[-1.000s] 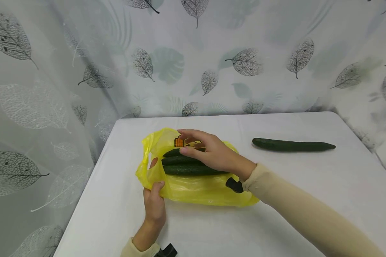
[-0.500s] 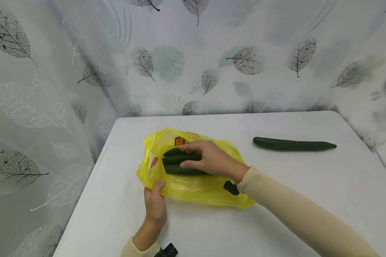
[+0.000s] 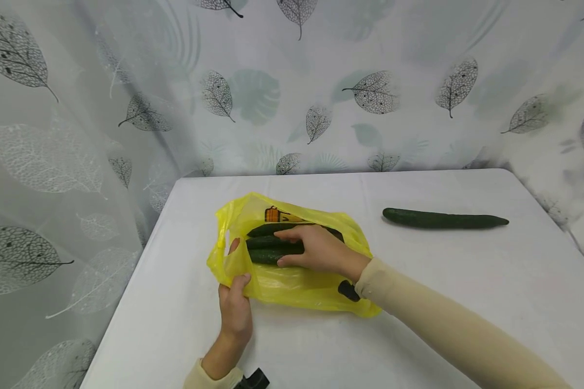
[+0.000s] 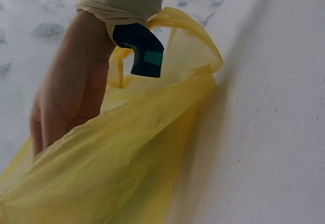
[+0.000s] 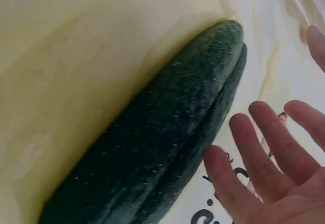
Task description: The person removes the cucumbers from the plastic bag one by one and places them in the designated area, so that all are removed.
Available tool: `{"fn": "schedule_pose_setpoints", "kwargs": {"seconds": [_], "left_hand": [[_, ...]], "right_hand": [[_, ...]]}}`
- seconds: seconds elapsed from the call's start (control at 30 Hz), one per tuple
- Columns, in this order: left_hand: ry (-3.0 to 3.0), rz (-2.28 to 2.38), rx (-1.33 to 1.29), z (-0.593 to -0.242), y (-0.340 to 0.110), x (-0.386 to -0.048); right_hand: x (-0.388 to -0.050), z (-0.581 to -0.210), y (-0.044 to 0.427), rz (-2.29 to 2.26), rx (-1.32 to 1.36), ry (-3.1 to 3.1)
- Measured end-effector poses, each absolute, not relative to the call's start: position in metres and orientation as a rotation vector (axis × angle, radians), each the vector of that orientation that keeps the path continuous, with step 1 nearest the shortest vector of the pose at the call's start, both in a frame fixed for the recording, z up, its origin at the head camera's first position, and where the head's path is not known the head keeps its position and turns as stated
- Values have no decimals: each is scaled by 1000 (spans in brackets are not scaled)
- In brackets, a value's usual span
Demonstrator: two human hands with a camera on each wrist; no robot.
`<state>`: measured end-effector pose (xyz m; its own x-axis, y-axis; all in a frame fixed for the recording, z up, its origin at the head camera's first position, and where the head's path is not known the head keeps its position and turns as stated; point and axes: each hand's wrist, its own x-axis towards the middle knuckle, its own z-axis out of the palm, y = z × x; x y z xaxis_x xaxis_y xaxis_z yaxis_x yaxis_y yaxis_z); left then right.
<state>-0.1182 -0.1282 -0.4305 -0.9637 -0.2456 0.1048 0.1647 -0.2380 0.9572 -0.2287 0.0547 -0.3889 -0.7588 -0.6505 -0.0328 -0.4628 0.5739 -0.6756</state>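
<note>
A yellow plastic bag lies on its side with its mouth towards the left, and several dark green cucumbers show inside it. My left hand grips the bag's edge at the mouth, thumb in front and fingers behind the plastic. In the left wrist view the bag covers the fingertips of my left hand. My right hand is over the cucumbers, thumb and fingers apart. The right wrist view shows my right hand with fingers spread beside two cucumbers; one fingertip is at their side.
A single cucumber lies at the back right of the white table. A leaf-patterned curtain hangs behind the table and along its left and right sides.
My right hand has lowered onto the cucumbers, uncovering more of the bag's printed side. My left hand keeps its hold on the bag's edge in the same place.
</note>
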Motion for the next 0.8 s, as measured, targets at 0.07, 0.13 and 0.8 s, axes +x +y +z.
{"fn": "schedule_pose_setpoints", "kwargs": {"seconds": [0.07, 0.13, 0.8], "left_hand": [[-1750, -2286, 99, -430, -128, -118], [-1750, -2286, 100, -430, -128, -118], [-1765, -2270, 99, -431, -128, -116]], "right_hand": [[-228, -391, 55, -929, -908, 2554], [-228, -393, 55, -888, -885, 2573], [-226, -412, 55, -645, -763, 2605]]}}
